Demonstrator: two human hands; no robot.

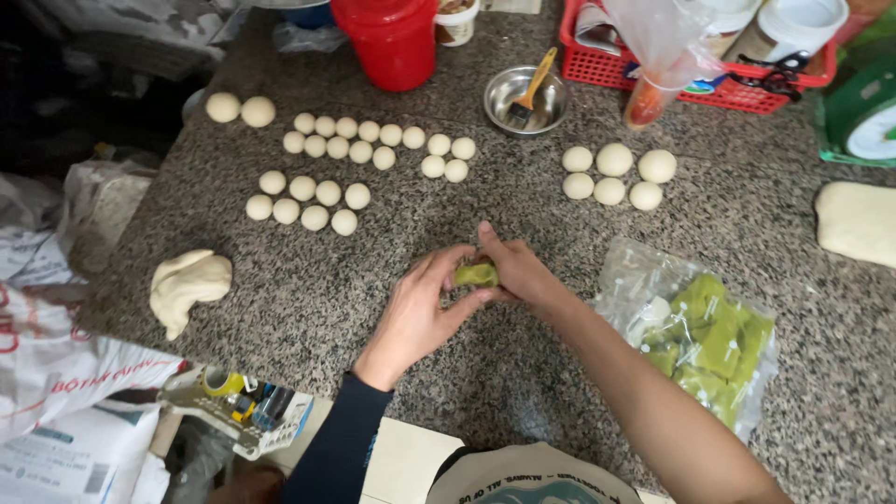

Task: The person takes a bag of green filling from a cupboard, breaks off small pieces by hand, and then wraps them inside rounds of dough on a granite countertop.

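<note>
Both of my hands meet over the middle of the speckled granite counter [308,299]. My left hand [420,313] and my right hand [518,271] are closed together around a small green lump of dough [476,274], which shows between the fingers. To my right lies a clear plastic bag [695,331] with several green dough pieces inside. Rows of small pale dough balls [359,149] lie farther back on the left, and several bigger pale balls [611,173] lie back right.
A pale dough lump [187,285] sits at the left edge and a dough slab [859,222] at the far right. At the back stand a red jar [392,42], a steel bowl with a brush [525,98], a red basket [709,65] and a green scale [863,121].
</note>
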